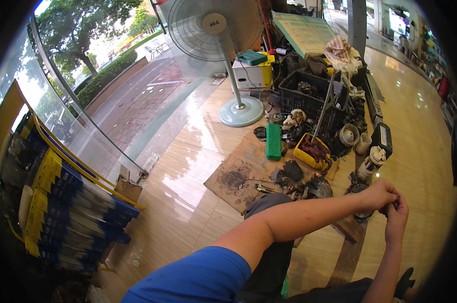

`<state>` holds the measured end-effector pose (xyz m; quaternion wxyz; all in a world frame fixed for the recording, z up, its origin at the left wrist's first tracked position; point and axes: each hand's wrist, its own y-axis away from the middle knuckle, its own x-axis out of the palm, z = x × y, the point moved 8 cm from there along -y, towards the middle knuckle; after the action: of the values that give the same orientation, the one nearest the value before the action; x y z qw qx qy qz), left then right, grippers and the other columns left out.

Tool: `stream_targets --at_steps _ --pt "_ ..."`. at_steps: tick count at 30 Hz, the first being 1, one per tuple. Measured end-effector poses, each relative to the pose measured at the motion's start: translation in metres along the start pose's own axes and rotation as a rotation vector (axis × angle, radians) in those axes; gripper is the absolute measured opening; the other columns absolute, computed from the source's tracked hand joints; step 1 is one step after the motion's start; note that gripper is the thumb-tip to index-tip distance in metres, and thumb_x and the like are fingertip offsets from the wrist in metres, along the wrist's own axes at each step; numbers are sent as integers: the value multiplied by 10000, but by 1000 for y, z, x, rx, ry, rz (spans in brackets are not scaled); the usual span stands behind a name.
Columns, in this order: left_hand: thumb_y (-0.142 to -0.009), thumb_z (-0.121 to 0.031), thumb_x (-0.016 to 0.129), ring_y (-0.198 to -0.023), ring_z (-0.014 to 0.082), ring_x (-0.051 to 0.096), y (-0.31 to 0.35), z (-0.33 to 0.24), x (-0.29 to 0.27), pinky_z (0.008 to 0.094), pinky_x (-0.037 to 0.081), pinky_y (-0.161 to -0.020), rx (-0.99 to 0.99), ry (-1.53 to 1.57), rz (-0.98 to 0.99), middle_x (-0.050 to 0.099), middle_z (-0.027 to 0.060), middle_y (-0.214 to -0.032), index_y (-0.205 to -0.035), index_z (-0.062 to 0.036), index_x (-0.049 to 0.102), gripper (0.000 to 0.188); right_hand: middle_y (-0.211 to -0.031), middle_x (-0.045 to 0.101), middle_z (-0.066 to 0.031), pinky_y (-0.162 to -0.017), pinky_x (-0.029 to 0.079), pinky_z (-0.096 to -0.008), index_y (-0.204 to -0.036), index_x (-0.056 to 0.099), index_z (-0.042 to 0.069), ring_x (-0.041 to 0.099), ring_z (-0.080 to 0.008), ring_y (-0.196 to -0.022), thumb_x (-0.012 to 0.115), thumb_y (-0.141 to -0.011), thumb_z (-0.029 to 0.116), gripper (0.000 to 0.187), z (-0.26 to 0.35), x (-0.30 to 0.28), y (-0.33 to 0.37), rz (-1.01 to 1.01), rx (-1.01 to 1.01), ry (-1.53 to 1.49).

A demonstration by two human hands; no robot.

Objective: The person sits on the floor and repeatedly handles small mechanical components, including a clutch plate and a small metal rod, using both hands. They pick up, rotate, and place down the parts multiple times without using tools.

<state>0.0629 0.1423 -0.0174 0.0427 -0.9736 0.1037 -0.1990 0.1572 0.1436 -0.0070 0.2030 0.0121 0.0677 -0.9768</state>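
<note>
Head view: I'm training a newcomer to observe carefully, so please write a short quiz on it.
1. True or false: the left hand and right hand are close together.
2. What colour is the long case just left of the yellow tub? A red; B green; C white.
3. Fill in the shape: the fan stands on a ___ base.

Key: 1 true; 2 B; 3 round.

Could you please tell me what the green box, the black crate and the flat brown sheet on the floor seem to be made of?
Green box: probably hard plastic, with an even colour and a slight sheen.
Black crate: likely moulded plastic, judging by its apparently slotted walls.
Brown sheet: apparently cardboard, matt, its surface blotched with dark stains.
</note>
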Motion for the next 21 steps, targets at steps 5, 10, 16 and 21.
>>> stream_targets --at_steps 5,10,16,21 --pt "-953 -68 519 -643 163 633 -2 -4 -6 296 519 -577 8 195 -39 661 96 -795 -930 26 616 138 -840 627 11 -602 451 -217 -1024 580 45 551 -64 -683 617 -909 91 129 -3 11 2 57 16 -44" --pt "-960 -73 511 -657 173 648 -1 -5 -5 294 524 -580 -15 190 -38 669 92 -805 -941 20 606 134 -970 646 -20 -687 468 -226 -1092 566 4 579 -77 -806 581 -903 -4 190 -12 3 -2 138 21 -30" --pt "-959 -76 519 -679 158 645 -4 0 -8 284 526 -593 9 173 -39 669 82 -806 -945 19 611 133 -962 640 -22 -694 466 -227 -1086 564 3 577 -84 -815 582 -906 1 181 -14 5 -2 133 9 -44" --pt "-961 -80 523 -701 143 640 -5 4 -7 277 528 -625 17 200 -64 672 81 -826 -962 18 618 137 -929 625 -12 -683 465 -234 -1063 559 10 568 -81 -795 585 -905 4 160 -13 5 -3 114 -18 -48"
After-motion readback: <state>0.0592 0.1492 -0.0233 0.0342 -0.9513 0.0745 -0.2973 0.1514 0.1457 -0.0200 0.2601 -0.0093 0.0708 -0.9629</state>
